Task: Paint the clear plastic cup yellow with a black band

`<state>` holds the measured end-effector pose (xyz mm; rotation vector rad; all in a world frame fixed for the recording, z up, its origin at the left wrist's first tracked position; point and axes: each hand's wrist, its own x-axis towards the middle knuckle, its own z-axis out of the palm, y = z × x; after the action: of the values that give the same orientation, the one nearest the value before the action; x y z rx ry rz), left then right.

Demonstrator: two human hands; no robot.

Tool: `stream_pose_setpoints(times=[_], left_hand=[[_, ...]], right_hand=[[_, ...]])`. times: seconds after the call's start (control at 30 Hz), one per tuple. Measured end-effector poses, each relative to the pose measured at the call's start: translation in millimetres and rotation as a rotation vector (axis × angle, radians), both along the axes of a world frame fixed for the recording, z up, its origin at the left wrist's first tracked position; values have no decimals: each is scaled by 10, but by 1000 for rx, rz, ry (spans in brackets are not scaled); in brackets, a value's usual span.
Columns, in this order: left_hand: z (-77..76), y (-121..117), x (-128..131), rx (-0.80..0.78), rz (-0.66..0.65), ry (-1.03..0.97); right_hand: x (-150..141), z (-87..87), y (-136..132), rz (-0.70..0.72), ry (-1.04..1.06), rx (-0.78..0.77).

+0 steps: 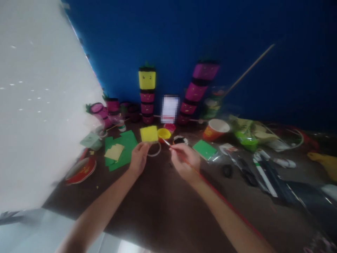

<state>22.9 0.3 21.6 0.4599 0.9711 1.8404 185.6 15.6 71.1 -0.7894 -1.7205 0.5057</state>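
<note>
My left hand (139, 158) is closed on a yellow-painted piece (149, 134), cup-like, with a pale round rim (154, 154) at its lower side; blur hides its exact kind. In my right hand (186, 160) is a paintbrush (181, 159) with a long red handle running back along the forearm. Its pale tip points at a small yellow paint pot (164, 133), just right of the yellow piece; whether it touches the pot cannot be told. A pink paint pot (170, 127) stands behind, and a dark pot with white marks (180, 140) sits to the right.
Behind stand a yellow-topped cup stack (147, 95), a leaning pink stack (195, 91) and a blurred-out screen (170, 109). Green sheets (129, 140) and a red lid-like disc (81, 170) lie left. Rightward are a red paper cup (216, 129), green card (204, 149), scissors (247, 174) and markers (264, 175).
</note>
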Motion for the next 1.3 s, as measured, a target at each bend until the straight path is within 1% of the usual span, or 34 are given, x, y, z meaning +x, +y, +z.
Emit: stream_pose_setpoints(times=[0.13,0.27,0.4,0.57,0.77,1.13,1.3], left_hand=[[-28,-2,11,13,12,15],[-82,1,8,12,7,19],[-95,-7,11,13,-4,19],[-85,-19,20,7,-6,23],[-96,-16,29,21,-10,34],[-99,-29,45,-28,9,53],[-111,-38,46,1,-9,43]], right_hand=[[-35,-51,-26,51,-65,185],[-56,-114,-36,92,-81,244],[-74,-151,-40,110,-88,252],[-79,-150,-58,123,-107,212],[-83,-159,-62,94,-75,227],[-112,-177,-95,153,-66,214],[-122,-197,-103,137,-47,212]])
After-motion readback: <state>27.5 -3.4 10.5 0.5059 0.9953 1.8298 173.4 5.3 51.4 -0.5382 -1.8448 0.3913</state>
